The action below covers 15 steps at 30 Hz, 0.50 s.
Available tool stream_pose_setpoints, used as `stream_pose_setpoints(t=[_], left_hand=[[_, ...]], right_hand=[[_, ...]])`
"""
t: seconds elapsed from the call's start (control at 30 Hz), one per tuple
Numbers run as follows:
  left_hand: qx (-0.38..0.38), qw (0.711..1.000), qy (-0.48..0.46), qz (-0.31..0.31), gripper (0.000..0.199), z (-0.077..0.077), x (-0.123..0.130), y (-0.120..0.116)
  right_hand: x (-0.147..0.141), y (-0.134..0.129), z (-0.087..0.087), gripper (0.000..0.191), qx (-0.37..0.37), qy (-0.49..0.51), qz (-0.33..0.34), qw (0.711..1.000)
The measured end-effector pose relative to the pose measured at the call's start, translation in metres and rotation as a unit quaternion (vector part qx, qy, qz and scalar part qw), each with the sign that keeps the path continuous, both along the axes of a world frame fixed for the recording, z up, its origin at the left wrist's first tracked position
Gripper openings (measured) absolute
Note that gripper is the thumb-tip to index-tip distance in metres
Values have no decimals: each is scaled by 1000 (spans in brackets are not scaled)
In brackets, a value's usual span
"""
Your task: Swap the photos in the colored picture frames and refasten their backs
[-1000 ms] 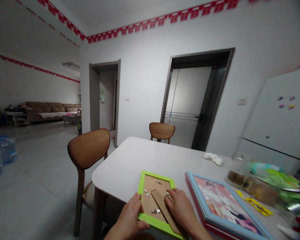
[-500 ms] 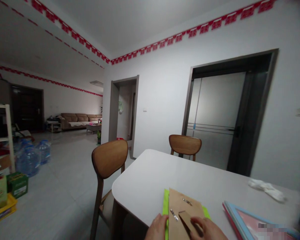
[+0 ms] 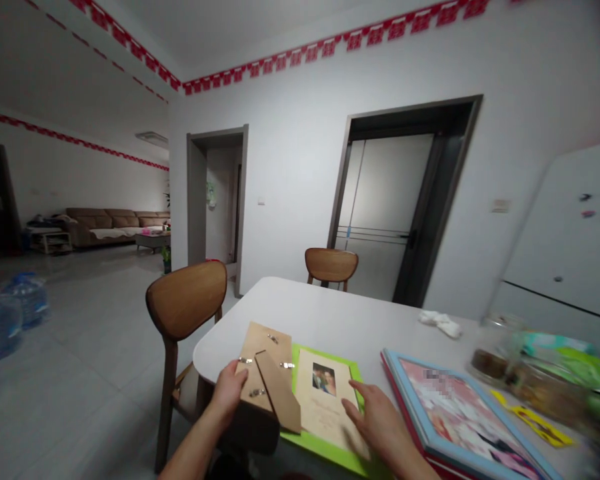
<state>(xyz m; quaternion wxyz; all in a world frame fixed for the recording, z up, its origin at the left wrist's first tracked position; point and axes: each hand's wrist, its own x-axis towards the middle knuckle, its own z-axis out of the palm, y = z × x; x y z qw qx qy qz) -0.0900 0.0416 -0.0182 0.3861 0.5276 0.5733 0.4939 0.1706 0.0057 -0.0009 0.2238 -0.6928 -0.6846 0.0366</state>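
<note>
My left hand (image 3: 230, 390) grips the left edge of a brown backing board (image 3: 265, 340), which has metal clips and a fold-out stand (image 3: 277, 393). Part of the board extends past the table's near edge. To its right lies a bright green frame or sheet (image 3: 350, 457), with a cream card (image 3: 325, 417) on it that bears a small photo (image 3: 324, 379). Over the card's right edge is my right hand (image 3: 375, 413), fingers apart and nothing held in them.
Stacked frames, the top one light blue (image 3: 415, 400), lie on the white table (image 3: 300, 300) at right. Beyond them are jars (image 3: 490, 353), yellow packets (image 3: 543, 427) and a white cloth (image 3: 440, 322). Wooden chairs stand left (image 3: 187, 297) and behind (image 3: 331, 265).
The view has turned right. The board has moved left off the green piece with my left hand, uncovering the cream card. My right hand has let go of the stand and opened.
</note>
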Motion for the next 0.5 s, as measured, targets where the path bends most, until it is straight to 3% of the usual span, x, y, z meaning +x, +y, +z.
stream_pose_setpoints(t=[0.13,0.33,0.43,0.5], left_hand=[[-11,998,63,-6,20,-4,-24,10],[18,982,182,40,42,1,-41,20],[63,973,220,30,48,9,-29,10],[98,968,231,-9,46,13,-7,-3]], right_hand=[[17,-2,-19,50,-39,-50,-44,997],[21,4,-18,56,-67,1,-73,995],[23,3,-11,63,-77,79,-95,989],[21,0,-4,66,-97,190,-101,972]])
